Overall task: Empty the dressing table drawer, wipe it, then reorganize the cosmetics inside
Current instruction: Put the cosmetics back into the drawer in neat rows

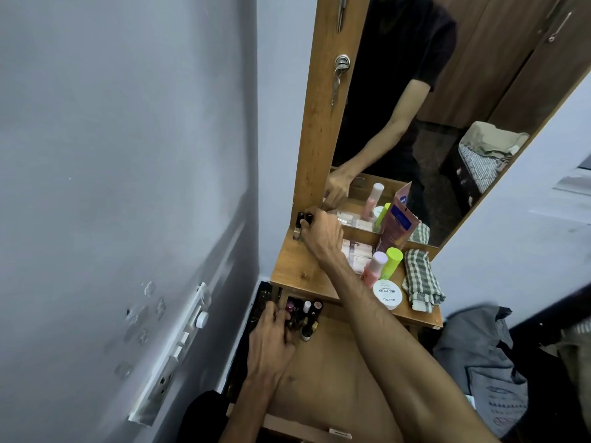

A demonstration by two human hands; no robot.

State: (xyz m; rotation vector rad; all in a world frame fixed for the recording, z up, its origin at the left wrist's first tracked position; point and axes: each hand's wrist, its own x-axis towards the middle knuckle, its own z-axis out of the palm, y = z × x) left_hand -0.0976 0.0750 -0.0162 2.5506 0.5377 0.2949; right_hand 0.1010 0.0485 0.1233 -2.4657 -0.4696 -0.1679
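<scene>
The wooden drawer (pixel 323 372) is pulled out below the dressing table top (pixel 294 266). Several nail polish bottles (pixel 307 314) stand in its far left corner. My left hand (pixel 271 340) is down among them, fingers curled on the bottles. My right hand (pixel 319 231) reaches to the back left of the table top and is closed on small dark bottles (pixel 302 219) next to the mirror frame. On the top also stand a pink bottle (pixel 374 266), a green bottle (pixel 392 262), a white round tin (pixel 387 294), a purple tube (pixel 398 219) and a checked cloth (pixel 420 279).
A mirror (pixel 431 107) in a wooden frame rises behind the table top and reflects a person. The grey wall (pixel 128 155) with a white switch panel (pixel 172 356) is close on the left. Grey clothes (pixel 479 362) lie at the right.
</scene>
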